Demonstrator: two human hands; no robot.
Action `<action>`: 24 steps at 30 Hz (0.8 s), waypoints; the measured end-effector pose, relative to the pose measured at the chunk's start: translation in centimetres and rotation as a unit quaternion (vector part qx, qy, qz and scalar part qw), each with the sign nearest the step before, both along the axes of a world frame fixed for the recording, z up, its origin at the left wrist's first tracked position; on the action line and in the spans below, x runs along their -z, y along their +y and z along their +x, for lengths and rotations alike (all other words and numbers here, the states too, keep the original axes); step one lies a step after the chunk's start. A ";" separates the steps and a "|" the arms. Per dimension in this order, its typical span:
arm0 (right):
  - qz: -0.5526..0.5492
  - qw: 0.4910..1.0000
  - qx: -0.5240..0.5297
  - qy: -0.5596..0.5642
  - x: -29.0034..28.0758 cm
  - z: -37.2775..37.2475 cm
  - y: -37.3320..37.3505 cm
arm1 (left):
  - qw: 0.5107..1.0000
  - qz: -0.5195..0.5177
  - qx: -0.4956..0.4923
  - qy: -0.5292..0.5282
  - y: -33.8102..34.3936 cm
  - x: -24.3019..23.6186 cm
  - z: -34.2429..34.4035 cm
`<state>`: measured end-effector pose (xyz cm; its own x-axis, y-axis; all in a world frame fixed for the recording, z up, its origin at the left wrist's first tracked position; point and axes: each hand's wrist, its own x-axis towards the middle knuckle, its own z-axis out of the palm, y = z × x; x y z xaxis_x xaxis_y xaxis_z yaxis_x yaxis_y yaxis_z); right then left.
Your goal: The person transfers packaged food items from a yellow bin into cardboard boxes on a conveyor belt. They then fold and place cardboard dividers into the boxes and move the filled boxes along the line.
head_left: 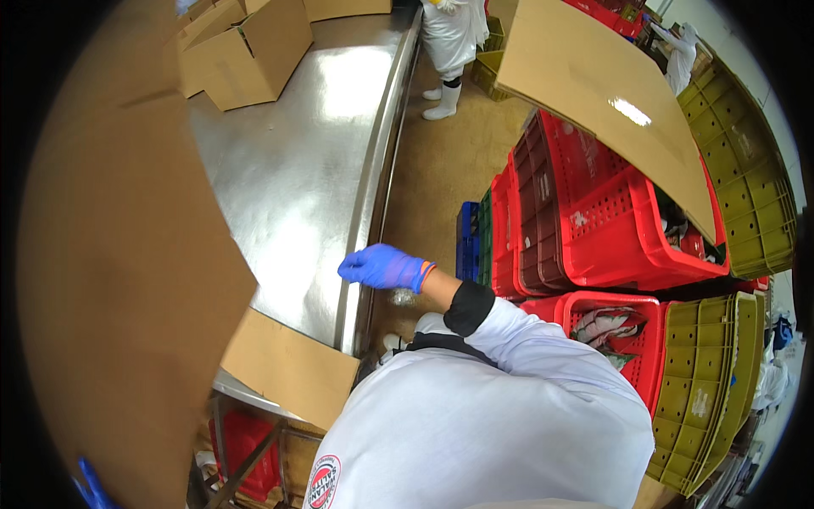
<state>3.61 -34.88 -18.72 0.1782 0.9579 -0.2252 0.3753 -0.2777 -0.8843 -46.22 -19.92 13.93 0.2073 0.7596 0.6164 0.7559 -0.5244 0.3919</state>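
Note:
A large brown cardboard box (119,280) fills the left side, close to the camera, with a flap (292,373) hanging over the near end of the steel table (297,187). A sliver of my left hand (89,485) in a blue glove shows at the box's lower edge, gripping it. My right hand (383,267), also blue-gloved with a white sleeve, reaches out over the table's raised right rim. Its fingers are loosely bent, point left and hold nothing.
Open cardboard boxes (246,55) stand at the table's far end. A person in white clothes and boots (449,51) stands beyond it; another (678,55) is at the top right. Stacked red crates (610,220), olive crates (746,170) and a cardboard sheet (610,102) crowd the right.

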 end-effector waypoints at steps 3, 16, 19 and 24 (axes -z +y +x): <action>0.033 0.998 0.051 0.031 -2.0 2.7 1.8 | 0.972 -0.208 0.040 -0.102 3.8 1.3 2.8; 0.362 0.928 -0.081 0.024 -8.3 7.1 15.8 | 0.936 -0.327 0.132 -0.001 8.7 -0.4 30.7; 0.436 0.891 -0.125 0.021 -11.7 8.1 19.3 | 0.918 -0.364 0.131 0.083 10.2 -2.5 32.6; 0.432 0.875 -0.192 0.103 -17.1 11.1 20.4 | 0.945 -0.302 0.037 0.124 8.1 -3.2 34.9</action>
<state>14.73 -14.44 -1.60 -0.1535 0.7669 0.6231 0.1022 0.6395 -0.7620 -11.34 -11.84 17.14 0.3548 0.9350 0.0012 0.8336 -0.3169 0.4524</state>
